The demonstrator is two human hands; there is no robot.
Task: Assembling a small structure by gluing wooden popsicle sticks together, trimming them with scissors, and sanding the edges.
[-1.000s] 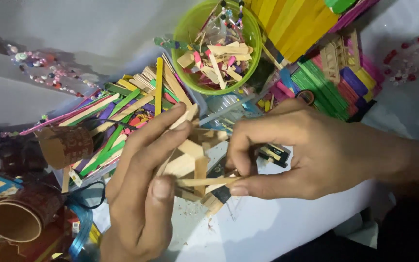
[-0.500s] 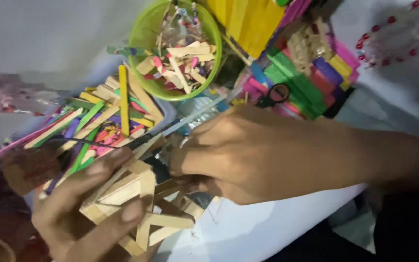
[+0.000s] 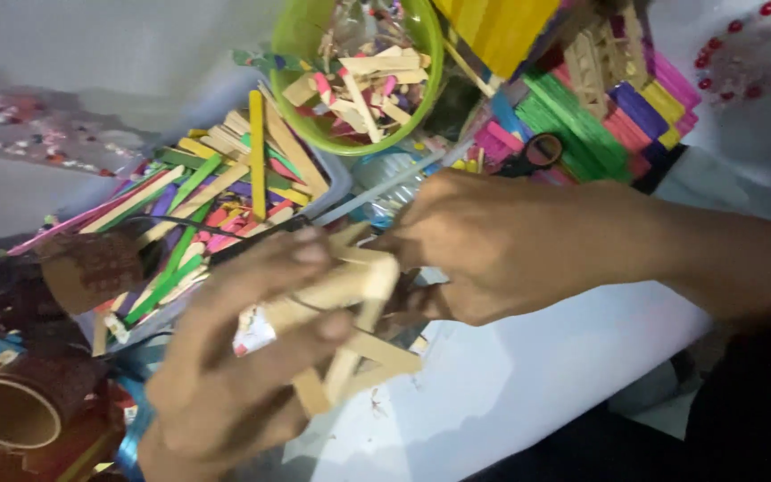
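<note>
My left hand grips a small frame of glued plain wooden craft sticks, lifted off the white table and tilted. My right hand comes in from the right and pinches the upper right end of the same stick frame. The fingertips of both hands meet around the frame's top bar. Part of the frame is hidden under my left fingers.
A green bowl of cut stick pieces stands at the top. A heap of coloured craft sticks lies left of centre, stacked coloured sticks with black-handled scissors top right. Cardboard tubes sit bottom left.
Both hands have lifted the stick frame off the table and turned it. The view has shifted, so the bowl and heaps sit further right and lower.
</note>
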